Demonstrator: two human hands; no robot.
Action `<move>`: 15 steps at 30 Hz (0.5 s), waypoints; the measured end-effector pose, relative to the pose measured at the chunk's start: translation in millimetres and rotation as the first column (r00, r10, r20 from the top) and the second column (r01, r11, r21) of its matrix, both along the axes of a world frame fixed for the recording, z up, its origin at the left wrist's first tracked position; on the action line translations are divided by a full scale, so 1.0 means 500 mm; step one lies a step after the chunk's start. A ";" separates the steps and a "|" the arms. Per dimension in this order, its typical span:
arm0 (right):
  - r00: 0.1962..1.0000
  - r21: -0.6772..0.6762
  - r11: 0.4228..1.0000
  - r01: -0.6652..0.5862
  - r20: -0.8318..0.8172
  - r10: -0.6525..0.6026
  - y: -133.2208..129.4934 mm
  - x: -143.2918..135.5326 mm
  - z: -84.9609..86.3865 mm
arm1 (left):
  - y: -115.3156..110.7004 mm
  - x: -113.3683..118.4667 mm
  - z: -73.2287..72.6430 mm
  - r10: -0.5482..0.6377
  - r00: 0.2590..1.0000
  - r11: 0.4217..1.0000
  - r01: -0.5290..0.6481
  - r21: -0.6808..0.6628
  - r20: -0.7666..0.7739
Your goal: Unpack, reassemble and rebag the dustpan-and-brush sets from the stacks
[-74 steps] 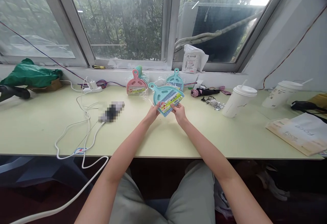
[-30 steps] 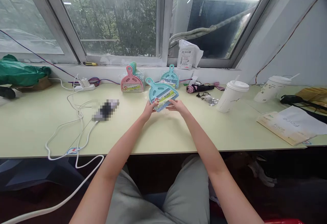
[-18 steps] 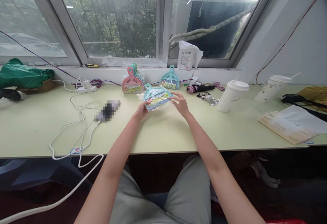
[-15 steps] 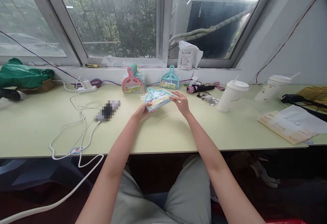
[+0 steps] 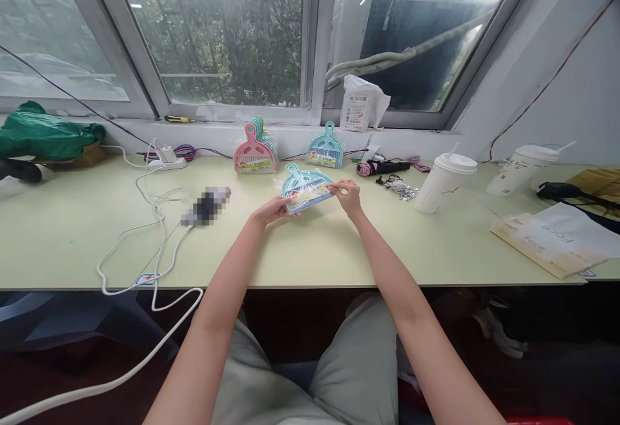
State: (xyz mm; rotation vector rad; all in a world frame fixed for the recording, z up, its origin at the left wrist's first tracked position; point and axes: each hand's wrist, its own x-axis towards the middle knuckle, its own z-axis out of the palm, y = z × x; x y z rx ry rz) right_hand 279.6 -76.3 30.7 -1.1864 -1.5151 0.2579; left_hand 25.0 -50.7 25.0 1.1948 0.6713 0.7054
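A teal mini dustpan and brush set (image 5: 307, 190) in clear plastic wrap is held tilted just above the table. My left hand (image 5: 275, 210) grips its lower left corner, fingers beneath and thumb on the front. At the upper right end, my right hand (image 5: 347, 194) pinches the wrap or edge between thumb and fingers. Behind stands another teal dustpan set (image 5: 325, 147), upright against the wall. To its left is a row of several wrapped dustpan sets, a pink dustpan set (image 5: 254, 152) at the front.
White cups (image 5: 443, 183) with straws and a paper bag (image 5: 549, 238) stand on the right. A folded umbrella (image 5: 382, 168) and keys (image 5: 402, 188) lie behind my right hand. On the left are white cables (image 5: 157, 238), a power strip (image 5: 167, 162) and a green bag (image 5: 48, 133).
The held dustpan set leans back a little, showing more of its front. My right hand's fingers have drawn into a tighter pinch at its right end. The view has shifted slightly.
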 end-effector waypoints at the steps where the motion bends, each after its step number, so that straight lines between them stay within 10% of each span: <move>1: 0.999 -0.007 0.999 0.033 0.008 -0.033 0.000 -0.003 -0.001 | -0.002 0.000 0.001 -0.018 1.000 1.000 0.019 0.013 -0.015; 8: 0.981 -0.116 0.993 -0.036 -0.193 0.012 0.011 -0.016 -0.016 | -0.012 -0.002 0.008 -0.059 0.990 0.995 0.070 0.076 -0.132; 13: 0.838 -0.475 0.771 -0.424 -0.529 0.135 0.033 0.011 -0.043 | -0.012 0.008 0.006 -0.063 0.977 0.996 0.075 0.050 -0.205; 15: 0.796 -0.469 0.768 -0.436 -0.599 0.087 0.040 0.016 -0.050 | -0.011 0.010 0.008 -0.005 0.985 0.997 0.019 0.077 -0.172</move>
